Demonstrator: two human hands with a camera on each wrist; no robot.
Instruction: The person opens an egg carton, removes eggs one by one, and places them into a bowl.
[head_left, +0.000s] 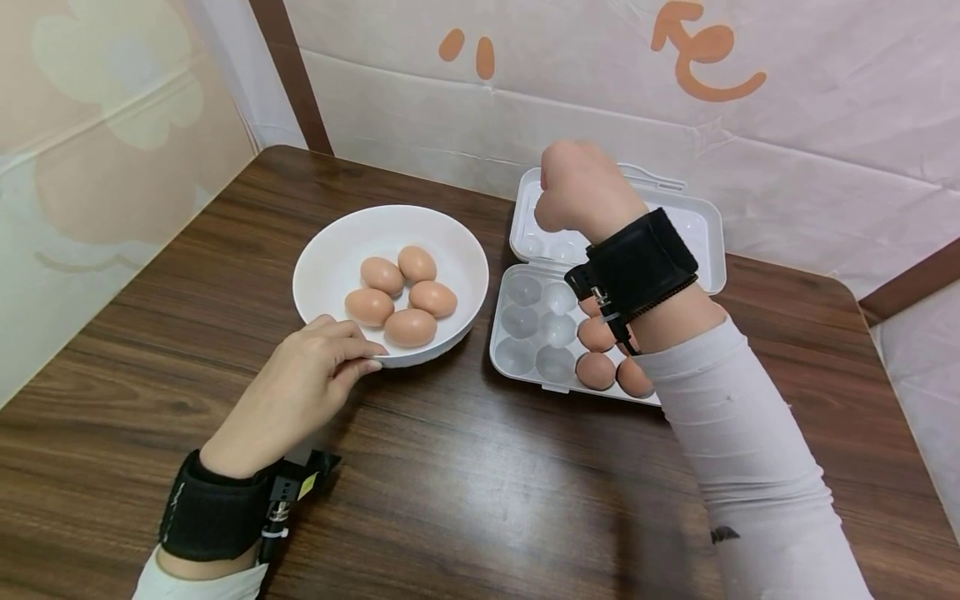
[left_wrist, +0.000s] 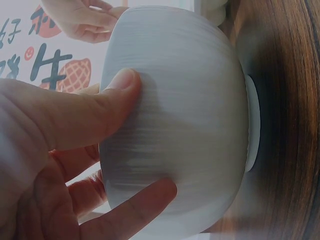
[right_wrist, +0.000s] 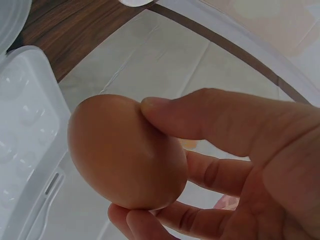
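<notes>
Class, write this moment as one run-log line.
right hand: holds egg above egg tray | left hand: steadies bowl | bowl: five eggs

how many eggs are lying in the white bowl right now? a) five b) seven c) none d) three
a: the head view shows five brown eggs in the white bowl, which the left hand steadies, while the right hand pinches another egg over the egg tray.
</notes>
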